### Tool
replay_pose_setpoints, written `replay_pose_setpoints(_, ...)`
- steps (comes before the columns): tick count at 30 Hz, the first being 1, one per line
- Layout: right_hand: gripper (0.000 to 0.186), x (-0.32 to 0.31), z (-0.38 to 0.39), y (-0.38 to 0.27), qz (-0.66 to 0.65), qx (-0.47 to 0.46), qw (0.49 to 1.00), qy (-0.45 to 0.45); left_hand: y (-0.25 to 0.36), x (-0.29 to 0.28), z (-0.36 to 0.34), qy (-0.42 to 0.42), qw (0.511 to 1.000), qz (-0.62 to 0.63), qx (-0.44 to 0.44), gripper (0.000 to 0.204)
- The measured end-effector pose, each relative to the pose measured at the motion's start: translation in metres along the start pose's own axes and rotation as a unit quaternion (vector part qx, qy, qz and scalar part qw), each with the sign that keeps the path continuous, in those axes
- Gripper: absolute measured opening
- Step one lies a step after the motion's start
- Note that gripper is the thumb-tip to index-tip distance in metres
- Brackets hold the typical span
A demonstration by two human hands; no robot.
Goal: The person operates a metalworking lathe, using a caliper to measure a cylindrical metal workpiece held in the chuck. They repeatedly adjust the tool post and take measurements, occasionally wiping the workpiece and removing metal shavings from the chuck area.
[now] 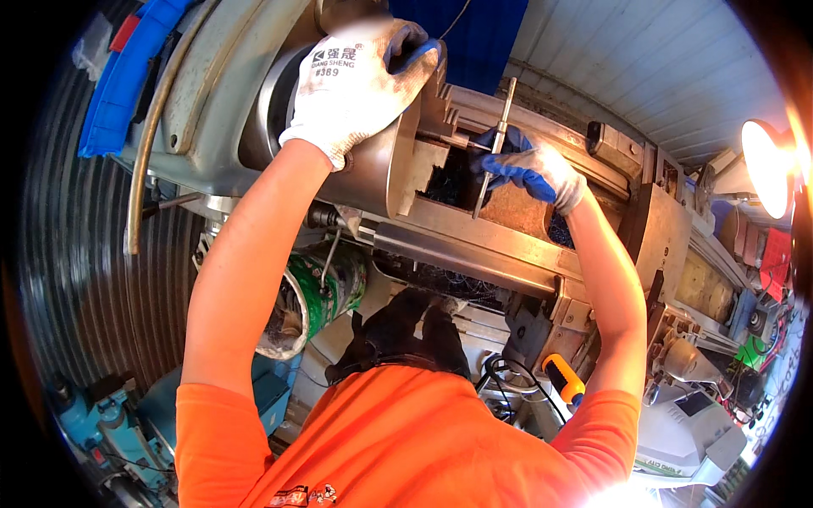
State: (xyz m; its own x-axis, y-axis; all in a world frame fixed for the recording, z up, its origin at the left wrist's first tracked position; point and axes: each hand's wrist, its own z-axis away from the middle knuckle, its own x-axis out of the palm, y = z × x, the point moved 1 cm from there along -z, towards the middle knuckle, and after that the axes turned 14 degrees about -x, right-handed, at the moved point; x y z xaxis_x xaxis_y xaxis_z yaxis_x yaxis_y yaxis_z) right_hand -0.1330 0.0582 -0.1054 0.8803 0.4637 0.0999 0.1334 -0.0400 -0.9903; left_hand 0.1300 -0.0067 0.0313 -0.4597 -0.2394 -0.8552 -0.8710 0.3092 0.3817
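My left hand point(360, 80), in a white work glove with a blue coated palm, lies over the top of a large steel lathe chuck point(368, 173). Its fingers curl over the chuck near the stepped jaws point(436, 106); the fingertips are partly hidden. To the right of the chuck, my right hand point(533, 169), gloved the same way, is closed round a T-handled wrench point(506, 110). The wrench's crossbar stands tilted, and its shaft points left toward the chuck face. Where that shaft ends is hard to make out.
The lathe bed point(483, 241) runs to the right, with dark metal shavings beneath. A green bucket point(339, 275) stands below the chuck. At right are a lit lamp point(766, 169) and a yellow-black tool point(563, 378). A blue tray point(127, 80) sits upper left.
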Motion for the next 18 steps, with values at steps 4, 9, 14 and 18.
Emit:
replay_pose_setpoints(4,0.029,0.012,-0.014,-0.013,0.303,-0.045,0.952,-0.023,-0.001,0.0,0.002,0.004,1.0,-0.001,0.002,0.039)
replay_pose_setpoints(9,0.04,0.023,-0.006,0.006,0.65,-0.387,0.654,0.014,0.001,-0.001,0.001,0.006,1.0,-0.001,0.014,0.039)
replay_pose_setpoints(14,0.042,0.027,-0.001,0.0,0.633,-0.344,0.693,0.007,-0.003,-0.001,0.002,0.025,0.999,-0.011,0.02,0.041)
replay_pose_setpoints(18,0.048,0.018,-0.004,0.022,0.292,-0.103,0.94,0.144,-0.002,0.0,0.0,0.008,1.0,-0.003,0.013,0.042)
